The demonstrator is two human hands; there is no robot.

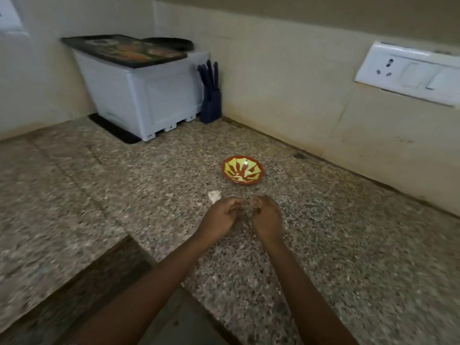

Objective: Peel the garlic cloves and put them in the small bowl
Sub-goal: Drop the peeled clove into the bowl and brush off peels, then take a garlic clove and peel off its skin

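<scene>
Just short of the bowl (242, 169), the left hand (224, 213) and right hand (267, 216) pinch a blurred clove (246, 204); squeezed hard, it could pop free across the counter (348, 245).

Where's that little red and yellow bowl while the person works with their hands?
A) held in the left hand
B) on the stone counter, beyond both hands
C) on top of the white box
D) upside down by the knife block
B: the small bowl stands upright on the counter past the left hand and right hand, touched by neither; both pinch what looks like a garlic clove.
</scene>
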